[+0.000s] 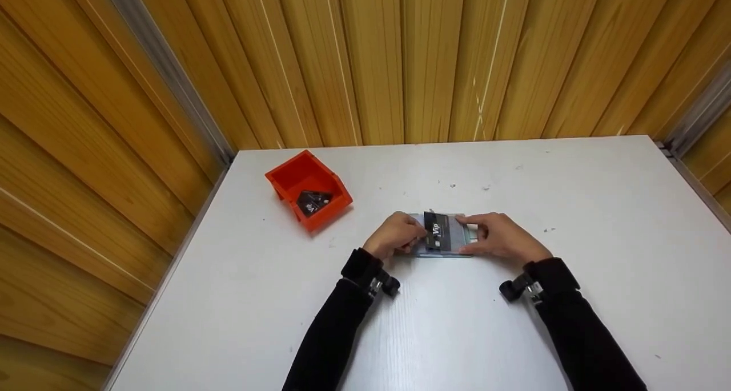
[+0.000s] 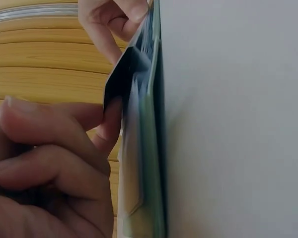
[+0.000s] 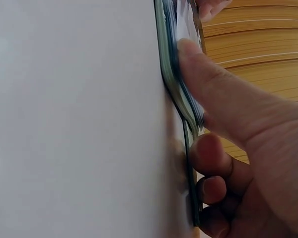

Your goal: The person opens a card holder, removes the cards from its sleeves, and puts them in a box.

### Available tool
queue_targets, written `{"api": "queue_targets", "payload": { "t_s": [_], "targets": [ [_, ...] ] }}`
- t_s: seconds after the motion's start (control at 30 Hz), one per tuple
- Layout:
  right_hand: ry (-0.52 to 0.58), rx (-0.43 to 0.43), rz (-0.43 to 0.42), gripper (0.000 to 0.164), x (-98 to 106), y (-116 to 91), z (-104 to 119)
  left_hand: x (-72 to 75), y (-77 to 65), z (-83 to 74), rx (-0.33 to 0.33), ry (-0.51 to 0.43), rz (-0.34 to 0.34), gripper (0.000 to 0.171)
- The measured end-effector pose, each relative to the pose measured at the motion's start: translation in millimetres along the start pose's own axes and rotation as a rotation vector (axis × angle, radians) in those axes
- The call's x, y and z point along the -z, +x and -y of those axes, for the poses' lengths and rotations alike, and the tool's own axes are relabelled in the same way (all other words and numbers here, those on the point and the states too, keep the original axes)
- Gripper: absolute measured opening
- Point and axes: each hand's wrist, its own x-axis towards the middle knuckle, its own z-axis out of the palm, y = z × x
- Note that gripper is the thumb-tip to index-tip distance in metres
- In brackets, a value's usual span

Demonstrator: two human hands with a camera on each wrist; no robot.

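The fingers of the left hand (image 1: 397,234) pinch the left edge of a black card (image 1: 437,231), while those of the right hand (image 1: 502,240) grip the right end of a card holder (image 1: 458,236), its thumb pressed on the sleeves and other fingers curled at the cover's edge. The card lies across the middle of the holder, its left edge tilted up; whether any of it is inside a pocket cannot be told. The left hand hides most of the holder's left end, and the right hand covers parts of the other. Both rest over a white table (image 1: 605,220) with small dark marks (image 1: 453,185). Each wrist wears a black band (image 1: 363,268) with a small camera (image 1: 391,286) on its inner side, beside the holder's near edge. Wood-grain panels (image 1: 428,60) rise behind the table and to its left. A red bin (image 1: 337,209) stands beyond the left hand, well apart from the holder, with a few black cards (image 1: 313,201) overlapping inside. The holder has a stack of clear sleeves within a greenish cover. "Vip" reads in pale letters on the pinched card and on one in the bin; the smaller print is illegible.
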Motion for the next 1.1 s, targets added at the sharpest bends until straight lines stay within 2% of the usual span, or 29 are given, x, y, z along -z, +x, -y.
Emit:
{"api": "queue_targets", "payload": {
  "t_s": [0.17,0.3,0.4,0.5,0.57,0.63,0.7,0.77,0.83,0.93,1.03,1.1],
  "targets": [
    [-0.005,0.003,-0.001,0.077,-1.0,0.0,0.7,8.6,-0.4,0.2,0.012,0.061,-0.002,0.019],
    [-0.005,0.014,0.003,0.077,-0.8,0.1,0.7,16.5,-3.1,-4.2,-0.015,0.142,-0.02,0.014],
    [-0.01,0.011,0.0,0.077,-0.1,-0.3,1.1,24.6,-6.8,-10.9,-0.047,0.175,-0.053,0.014],
    [-0.025,0.016,-0.003,0.077,0.4,-0.1,1.3,35.6,-11.2,-18.6,-0.075,0.183,-0.116,0.011],
    [-0.027,0.006,-0.003,0.078,0.3,0.3,1.4,44.6,-13.8,-23.3,-0.115,0.212,-0.203,0.009],
    [-0.025,-0.004,0.002,0.078,0.2,0.2,1.0,54.8,-15.3,-26.6,-0.187,0.305,-0.344,0.011],
    [-0.013,-0.017,0.01,0.078,0.2,-0.4,1.2,66.4,-16.2,-27.6,-0.257,0.427,-0.532,0.015],
    [0.0,-0.021,0.018,0.079,0.2,-0.6,1.0,80.1,-16.4,-25.9,-0.294,0.55,-0.741,0.018],
    [0.006,-0.02,0.021,0.078,0.3,-0.5,1.2,95.3,-18.1,-22.1,-0.278,0.594,-0.908,0.021],
    [0.011,-0.014,0.022,0.078,0.5,-0.6,1.0,120.4,-20.3,-12.7,-0.208,0.621,-1.08,0.023],
    [0.005,-0.008,0.016,0.078,0.9,-0.9,1.7,143.3,-20.9,1.4,-0.112,0.683,-1.171,0.027],
    [-0.002,-0.006,0.014,0.078,0.7,-0.9,1.9,154.6,-18.8,12.9,-0.057,0.753,-1.199,0.03]
  ]
}}
